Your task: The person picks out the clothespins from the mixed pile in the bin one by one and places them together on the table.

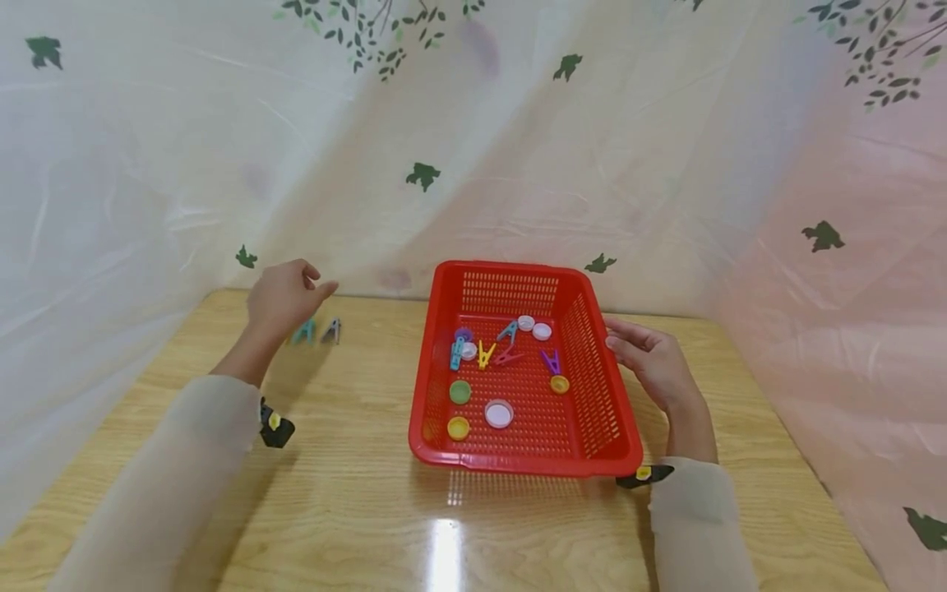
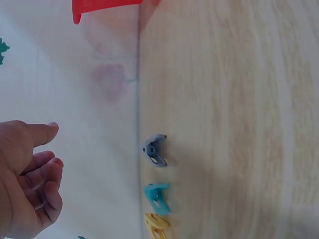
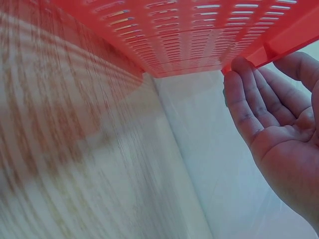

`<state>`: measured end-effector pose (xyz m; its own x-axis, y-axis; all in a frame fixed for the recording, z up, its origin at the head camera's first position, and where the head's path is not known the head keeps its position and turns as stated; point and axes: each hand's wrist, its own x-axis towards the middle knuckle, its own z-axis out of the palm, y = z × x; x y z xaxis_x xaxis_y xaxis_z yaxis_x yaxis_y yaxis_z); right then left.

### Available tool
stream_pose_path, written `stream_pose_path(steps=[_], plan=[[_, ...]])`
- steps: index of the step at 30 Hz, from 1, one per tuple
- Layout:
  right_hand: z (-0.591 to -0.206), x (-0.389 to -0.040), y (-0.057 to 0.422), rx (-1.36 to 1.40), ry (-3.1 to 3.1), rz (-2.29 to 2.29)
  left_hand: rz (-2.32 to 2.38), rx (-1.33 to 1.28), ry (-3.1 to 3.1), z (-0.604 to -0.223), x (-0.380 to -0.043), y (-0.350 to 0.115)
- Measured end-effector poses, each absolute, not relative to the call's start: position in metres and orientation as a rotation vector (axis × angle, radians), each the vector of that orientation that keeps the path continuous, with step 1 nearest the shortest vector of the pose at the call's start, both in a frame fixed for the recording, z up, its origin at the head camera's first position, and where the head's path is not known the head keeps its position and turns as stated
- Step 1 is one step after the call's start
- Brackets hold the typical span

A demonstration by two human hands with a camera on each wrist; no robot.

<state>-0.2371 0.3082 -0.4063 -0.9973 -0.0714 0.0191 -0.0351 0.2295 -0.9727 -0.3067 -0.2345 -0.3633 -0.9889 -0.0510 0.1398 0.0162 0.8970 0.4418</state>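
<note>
My left hand [image 1: 284,296] hovers, fingers loosely bent and holding nothing, over the back left of the table. Near it lie a teal clothespin [image 1: 304,330] and a grey clothespin [image 1: 332,330]; a yellow clothespin [image 2: 157,225] shows only in the left wrist view. At the centre stands a red plastic basket [image 1: 525,470]. My right hand [image 1: 654,362] touches the outside of its right rim with extended fingers. Inside are several clothespins, among them a yellow clothespin [image 1: 485,355] and a purple clothespin [image 1: 551,362], and several round caps, including a green cap [image 1: 460,392].
The wooden table [image 1: 355,477] meets a pale curtain [image 1: 355,189] with leaf prints along its back edge. This curtain also hangs at both sides. Wrist straps with black mounts [image 1: 277,426] sit at both cuffs.
</note>
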Motion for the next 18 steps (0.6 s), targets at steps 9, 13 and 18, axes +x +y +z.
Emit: stream_pose_path(steps=[9, 13, 18], plan=[[-0.408, -0.236, 0.308, -0.099, 2.443, -1.929, -0.666, -0.096, -2.939, -0.351, -0.317, -0.205], [-0.408, -0.236, 0.307, -0.112, 2.438, -1.942, -0.641, -0.152, -2.954, -0.349, -0.323, -0.192], [-0.408, -0.236, 0.307, -0.122, 2.440, -1.945, -0.608, -0.212, -2.957, -0.349, -0.329, -0.176]])
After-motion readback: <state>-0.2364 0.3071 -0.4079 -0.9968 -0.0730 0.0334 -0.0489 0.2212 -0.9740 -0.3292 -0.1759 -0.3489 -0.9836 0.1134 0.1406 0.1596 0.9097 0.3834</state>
